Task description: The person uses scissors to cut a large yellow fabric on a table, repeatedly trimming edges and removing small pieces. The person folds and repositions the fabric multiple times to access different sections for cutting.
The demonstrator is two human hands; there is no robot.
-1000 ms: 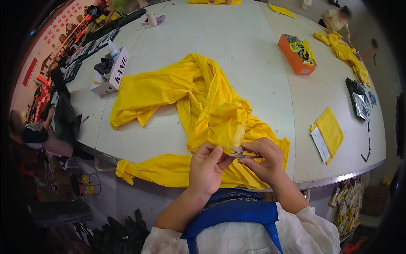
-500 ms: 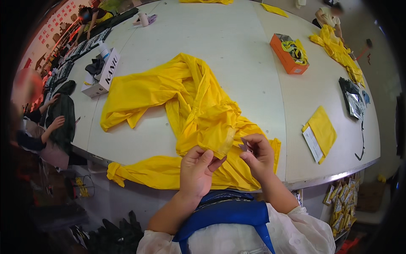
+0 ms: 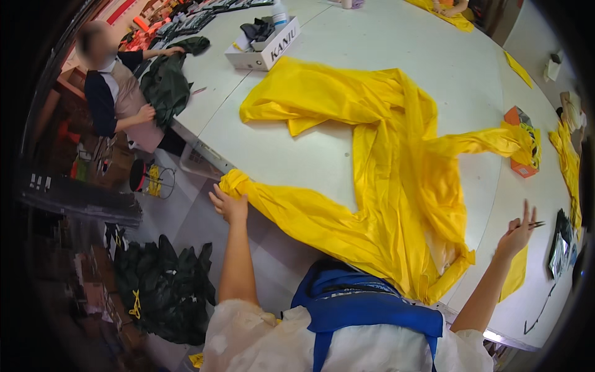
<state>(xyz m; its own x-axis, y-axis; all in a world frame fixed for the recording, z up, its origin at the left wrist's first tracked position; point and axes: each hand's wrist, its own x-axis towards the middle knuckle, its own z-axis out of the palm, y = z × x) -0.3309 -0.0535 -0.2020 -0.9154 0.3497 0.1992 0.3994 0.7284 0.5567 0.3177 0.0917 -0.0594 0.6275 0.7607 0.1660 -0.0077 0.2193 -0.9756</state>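
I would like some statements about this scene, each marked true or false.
1. The left hand grips one end of the yellow garment. True.
2. The right hand rests flat on the garment. False: it is raised to the right of the garment and holds a small dark tool in its fingers.
3. The garment lies spread on a white table. True.
4. The orange box stands beside the left hand. False: it is at the far right of the table, partly under a yellow sleeve.
5. Another person at the left handles a dark green garment. True.
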